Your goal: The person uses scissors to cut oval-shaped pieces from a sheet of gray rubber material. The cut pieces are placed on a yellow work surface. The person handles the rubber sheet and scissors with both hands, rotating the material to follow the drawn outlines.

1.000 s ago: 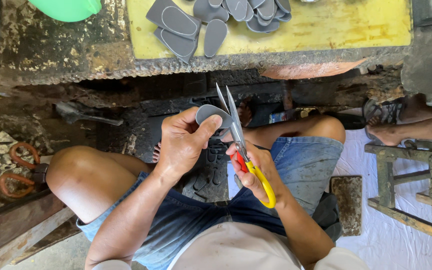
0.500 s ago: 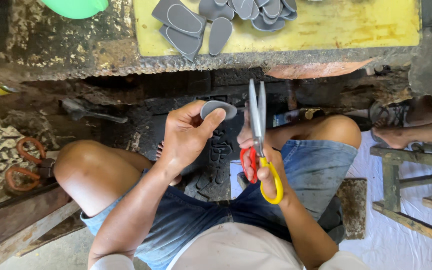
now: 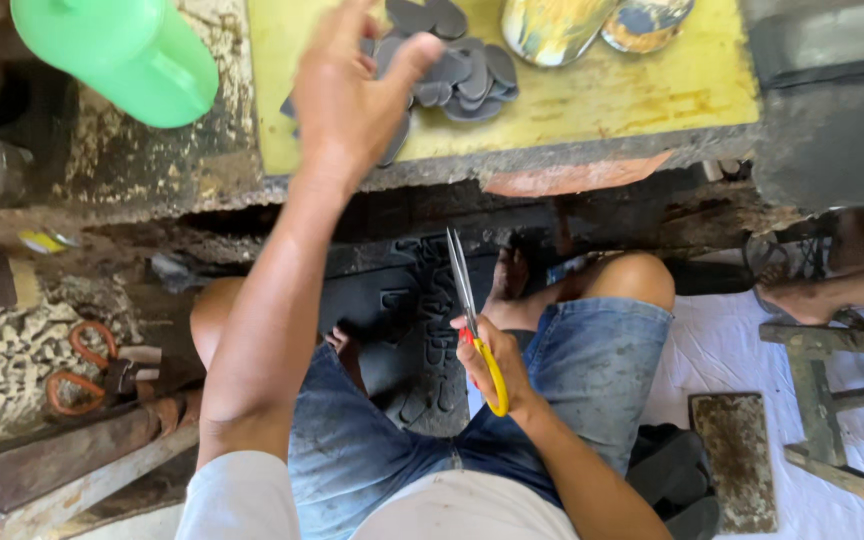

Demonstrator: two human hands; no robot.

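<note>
My left hand (image 3: 352, 90) is stretched forward over a pile of grey oval cut-outs (image 3: 462, 75) lying on a yellow board (image 3: 632, 100). Its fingers are spread and I see nothing gripped in them. My right hand (image 3: 492, 375) rests above my lap and holds scissors (image 3: 462, 285) with red and yellow handles, blades together and pointing up. A dark patterned rubber sheet (image 3: 412, 340) lies across my lap between my knees.
A green plastic container (image 3: 122, 55) stands at the top left. Two patterned soles (image 3: 562, 25) lie on the board's far edge. Orange-handled scissors (image 3: 77, 365) lie at the left. A wooden stool (image 3: 842, 400) and another person's foot (image 3: 832, 285) are at the right.
My left hand has gone from my lap, where it held a grey oval piece, up to the pile on the board and is now empty. The right hand kept the scissors.
</note>
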